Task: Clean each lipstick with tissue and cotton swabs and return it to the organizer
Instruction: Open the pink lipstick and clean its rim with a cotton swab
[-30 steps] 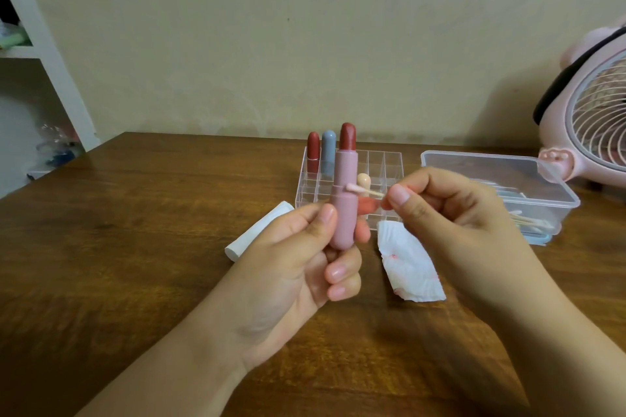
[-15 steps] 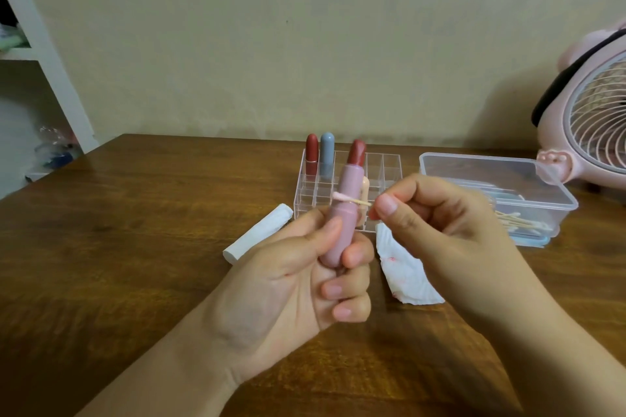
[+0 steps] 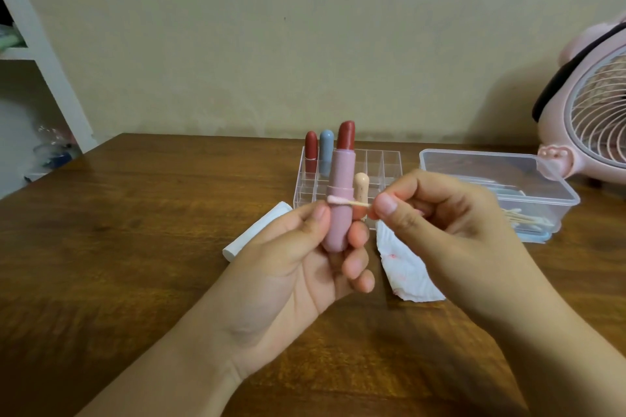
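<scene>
Pink-cased lipstick (image 3: 339, 203), cap off, dark red bullet extended, is standing upright above the middle of the wooden table (image 3: 135, 247). The left hand (image 3: 298, 267) is gripping its lower barrel, thumb in front and fingers curled behind. The right hand (image 3: 437, 223) is pinching a cotton swab (image 3: 347, 202) by the stick; the pink-stained tip is lying across the barrel at the collar seam.

Just behind, toward the table's far edge, a clear organizer (image 3: 389, 162) is holding a red lipstick (image 3: 311, 152) and a blue lipstick (image 3: 326, 151) in its back left compartments, and a beige lipstick (image 3: 360, 186) nearer the front. A stained tissue (image 3: 406, 271) is lying below the right hand. A white cylinder (image 3: 257, 230) is lying on its side left of the organizer. A clear plastic box (image 3: 542, 193) of swabs is sitting near the right edge, beside a pink fan (image 3: 596, 105).
</scene>
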`<state>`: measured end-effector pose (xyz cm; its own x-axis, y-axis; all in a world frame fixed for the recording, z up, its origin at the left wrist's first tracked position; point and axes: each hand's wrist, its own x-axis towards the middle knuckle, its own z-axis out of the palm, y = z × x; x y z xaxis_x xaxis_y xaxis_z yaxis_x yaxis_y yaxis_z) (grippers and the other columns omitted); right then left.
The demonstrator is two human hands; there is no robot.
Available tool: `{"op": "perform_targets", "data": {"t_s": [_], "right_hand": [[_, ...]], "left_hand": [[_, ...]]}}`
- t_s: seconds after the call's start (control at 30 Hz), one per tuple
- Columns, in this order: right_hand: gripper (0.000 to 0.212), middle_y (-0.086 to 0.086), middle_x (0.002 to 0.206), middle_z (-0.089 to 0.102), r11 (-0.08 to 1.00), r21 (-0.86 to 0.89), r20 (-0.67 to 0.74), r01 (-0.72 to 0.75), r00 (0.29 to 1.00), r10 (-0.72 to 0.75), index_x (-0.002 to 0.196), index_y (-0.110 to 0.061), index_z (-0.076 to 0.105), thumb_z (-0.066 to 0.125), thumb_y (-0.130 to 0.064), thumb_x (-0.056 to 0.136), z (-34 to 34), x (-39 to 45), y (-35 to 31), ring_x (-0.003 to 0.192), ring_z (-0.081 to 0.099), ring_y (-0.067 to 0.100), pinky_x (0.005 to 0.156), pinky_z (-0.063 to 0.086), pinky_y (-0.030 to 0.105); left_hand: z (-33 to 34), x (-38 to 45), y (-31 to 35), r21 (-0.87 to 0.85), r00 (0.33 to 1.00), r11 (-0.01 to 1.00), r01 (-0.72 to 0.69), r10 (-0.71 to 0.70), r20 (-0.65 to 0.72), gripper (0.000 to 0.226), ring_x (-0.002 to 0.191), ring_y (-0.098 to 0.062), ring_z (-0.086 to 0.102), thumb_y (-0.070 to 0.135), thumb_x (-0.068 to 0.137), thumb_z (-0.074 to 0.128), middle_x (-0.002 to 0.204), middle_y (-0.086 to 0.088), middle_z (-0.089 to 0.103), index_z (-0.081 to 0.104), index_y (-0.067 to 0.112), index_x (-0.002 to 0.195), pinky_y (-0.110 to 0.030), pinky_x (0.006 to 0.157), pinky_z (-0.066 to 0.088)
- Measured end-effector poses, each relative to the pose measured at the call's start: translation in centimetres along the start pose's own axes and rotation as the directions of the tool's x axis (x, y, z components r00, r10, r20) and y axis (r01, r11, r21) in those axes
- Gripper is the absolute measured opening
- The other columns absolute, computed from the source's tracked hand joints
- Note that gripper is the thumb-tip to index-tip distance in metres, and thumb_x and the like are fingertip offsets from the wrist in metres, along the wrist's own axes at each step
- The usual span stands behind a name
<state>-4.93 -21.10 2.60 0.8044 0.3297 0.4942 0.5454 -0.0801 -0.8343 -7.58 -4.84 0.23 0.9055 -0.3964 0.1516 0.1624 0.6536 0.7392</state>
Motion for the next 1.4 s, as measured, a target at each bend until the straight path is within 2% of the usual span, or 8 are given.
{"op": "perform_targets", "data": {"t_s": [0.27,0.47,0.6,0.77,0.9,1.07,1.2,1.4], "right_hand": [[0.018,0.015,0.06,0.05,1.0,-0.018,-0.013,0.002,1.0,-0.002,0.073,-0.014,0.065,0.063,-0.03,0.082,0.07,-0.02,-0.22,0.055,0.043,0.009,0.052,0.036,0.013],[0.018,0.024,0.064,0.05,0.999,0.039,-0.046,-0.012,0.999,0.013,0.071,-0.013,0.064,0.061,-0.03,0.079,-0.17,0.0,0.0,0.056,0.044,0.017,0.052,0.038,0.016],[0.018,-0.002,0.058,0.063,0.999,0.036,0.003,0.005,1.0,-0.005,0.07,-0.013,0.066,0.062,-0.026,0.08,0.09,-0.06,-0.08,0.058,0.055,0.005,0.058,0.044,0.014],[0.025,0.01,0.059,0.057,0.999,0.005,-0.099,-0.041,0.994,0.041,0.07,-0.01,0.066,0.063,-0.032,0.08,-0.19,0.08,-0.12,0.055,0.047,0.004,0.053,0.038,0.011],[0.022,-0.003,0.054,0.052,1.0,-0.017,-0.04,-0.021,0.999,0.02,0.07,-0.013,0.066,0.063,-0.031,0.082,0.38,-0.08,-0.2,0.053,0.043,0.001,0.051,0.034,0.01],[0.025,0.015,0.061,0.055,0.999,-0.004,-0.076,-0.04,0.996,0.04,0.07,-0.011,0.065,0.064,-0.033,0.082,-0.13,0.07,-0.02,0.055,0.047,0.008,0.054,0.039,0.011],[0.016,0.003,0.062,0.064,1.0,0.006,-0.006,-0.03,1.0,0.03,0.076,-0.016,0.066,0.059,-0.03,0.079,0.19,-0.07,-0.02,0.06,0.055,0.012,0.059,0.045,0.02],[0.023,0.008,0.056,0.053,0.999,0.013,-0.067,-0.032,0.997,0.033,0.072,-0.012,0.066,0.065,-0.032,0.082,-0.17,0.06,-0.11,0.053,0.044,0.007,0.051,0.035,0.012]], "left_hand": [[-0.11,-0.18,0.41,-0.07,0.988,0.995,0.07,-0.059,0.141,0.031,0.063,-0.015,0.047,0.018,0.09,0.058,0.077,-0.006,0.049,0.054,0.007,0.118,-0.034,0.068,0.049],[-0.06,-0.21,0.1,-0.039,0.989,0.998,0.043,-0.037,0.145,0.017,0.063,-0.016,0.052,0.013,0.09,0.057,0.079,-0.008,0.053,0.062,0.009,0.106,-0.035,0.065,0.051],[0.31,-0.1,0.06,0.038,0.999,0.999,-0.004,0.002,0.04,0.021,0.061,-0.017,0.053,0.016,0.086,0.052,0.081,-0.01,0.056,0.066,0.005,0.097,-0.032,0.054,0.05],[0.3,-0.18,0.2,0.024,1.0,1.0,0.011,-0.011,0.006,0.03,0.058,-0.015,0.046,0.019,0.086,0.05,0.073,-0.007,0.05,0.064,0.004,0.107,-0.031,0.055,0.048],[0.43,-0.11,0.28,0.007,0.999,1.0,0.023,-0.023,0.04,0.042,0.058,-0.013,0.043,0.016,0.084,0.057,0.071,-0.005,0.048,0.051,0.007,0.125,-0.03,0.057,0.047],[0.72,-0.21,0.26,0.025,0.999,1.0,0.016,-0.017,0.027,0.027,0.057,-0.014,0.046,0.015,0.085,0.052,0.071,-0.006,0.049,0.058,0.009,0.111,-0.03,0.055,0.049],[0.56,-0.05,0.15,0.047,1.0,0.999,-0.002,0.001,0.017,0.024,0.061,-0.016,0.052,0.018,0.085,0.05,0.078,-0.009,0.056,0.069,0.006,0.092,-0.031,0.054,0.05],[0.53,-0.05,0.2,0.026,1.0,1.0,0.007,-0.007,0.001,0.032,0.056,-0.014,0.046,0.024,0.088,0.046,0.071,-0.007,0.051,0.07,0.006,0.099,-0.03,0.055,0.049]]}}
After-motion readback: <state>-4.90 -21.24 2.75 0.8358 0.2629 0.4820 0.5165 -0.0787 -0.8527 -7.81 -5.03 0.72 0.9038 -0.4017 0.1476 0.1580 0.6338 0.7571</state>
